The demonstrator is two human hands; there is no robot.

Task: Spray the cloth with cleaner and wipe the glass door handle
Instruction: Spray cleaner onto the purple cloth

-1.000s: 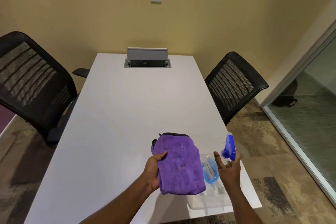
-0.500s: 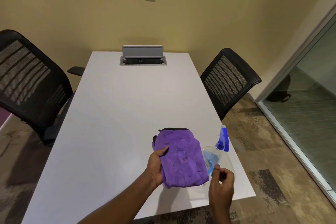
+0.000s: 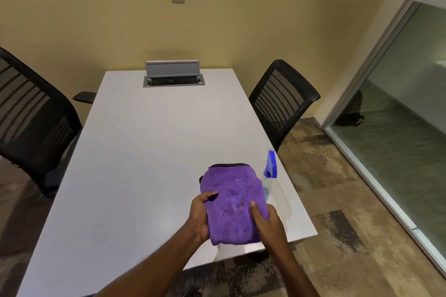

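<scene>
While the left hand (image 3: 199, 216) grips the left side of the folded purple microfiber cloth (image 3: 231, 202), thumb lying on top and fingers curled out of sight beneath, the right hand (image 3: 268, 223) clasps its right side the same way, thumb pressed on the upper face. The cloth is held flat above the white tabletop (image 3: 144, 152), close to the near right corner, with a dark hem showing along its far end. Just beside it, near the right edge of the tabletop, is the clear spray bottle (image 3: 277, 196) with a blue trigger head; whether it stands or lies I cannot tell. An open cable box (image 3: 172, 77) sits at the far edge. A black mesh chair (image 3: 31, 113) stands along the left edge and another mesh chair (image 3: 283, 101) along the right edge, with a glass wall (image 3: 398, 116) beyond.
</scene>
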